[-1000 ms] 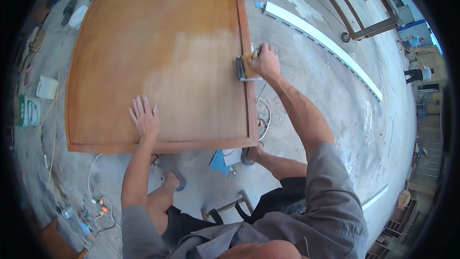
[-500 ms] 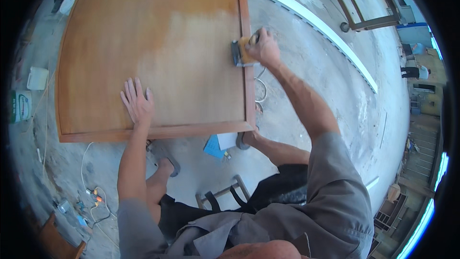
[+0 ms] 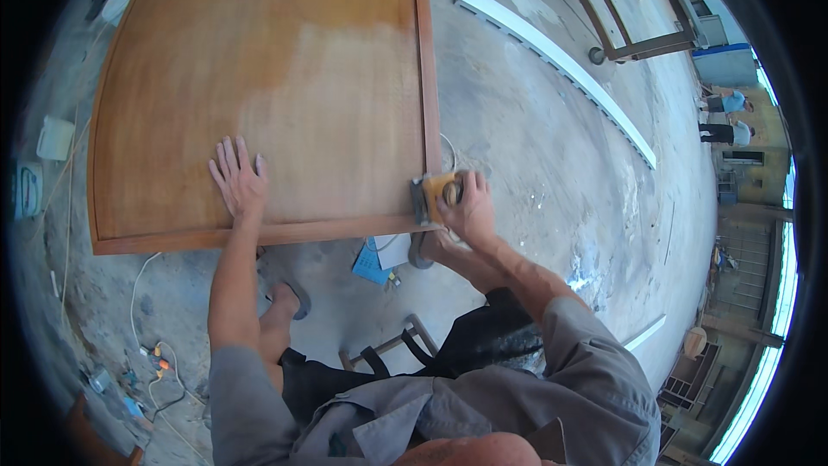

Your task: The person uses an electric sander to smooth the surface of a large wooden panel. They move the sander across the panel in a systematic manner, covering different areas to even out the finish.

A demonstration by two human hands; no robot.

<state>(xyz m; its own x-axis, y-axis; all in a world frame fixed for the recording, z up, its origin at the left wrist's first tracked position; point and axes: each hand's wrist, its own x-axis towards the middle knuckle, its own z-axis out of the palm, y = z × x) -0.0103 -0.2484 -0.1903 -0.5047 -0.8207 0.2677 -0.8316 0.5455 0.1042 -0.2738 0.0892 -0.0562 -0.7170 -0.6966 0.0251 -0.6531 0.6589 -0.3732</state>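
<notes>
- Grey work shirt and dark trousers fill the near edge of my view, with a small stool frame (image 3: pixel 405 341) just below my knees on the concrete floor (image 3: pixel 535 147).
- I see a blue packet (image 3: pixel 373 262) and a white sheet lying on the floor beside my sandalled foot (image 3: pixel 291 298), just under the panel's near rail.
- My right hand (image 3: pixel 466 205) is clamped around an orange sander (image 3: pixel 434 196), which sits at the near right corner of the wooden door panel (image 3: pixel 259 78), on its right rail.
- My left hand (image 3: pixel 237 177) lies flat and spread on the panel face, fingers apart, close to the near rail and holding nothing.
- I note the panel's middle is paler than the darker far part.
- On the left, beyond the panel's edge, I see a white tub (image 3: pixel 56 138); I cannot tell what is in it.
- To the right, bare floor lies open as far as a long white strip (image 3: pixel 561 60).
- Farther off stands a metal frame (image 3: pixel 638 39), and two people stand at the far right rim.
</notes>
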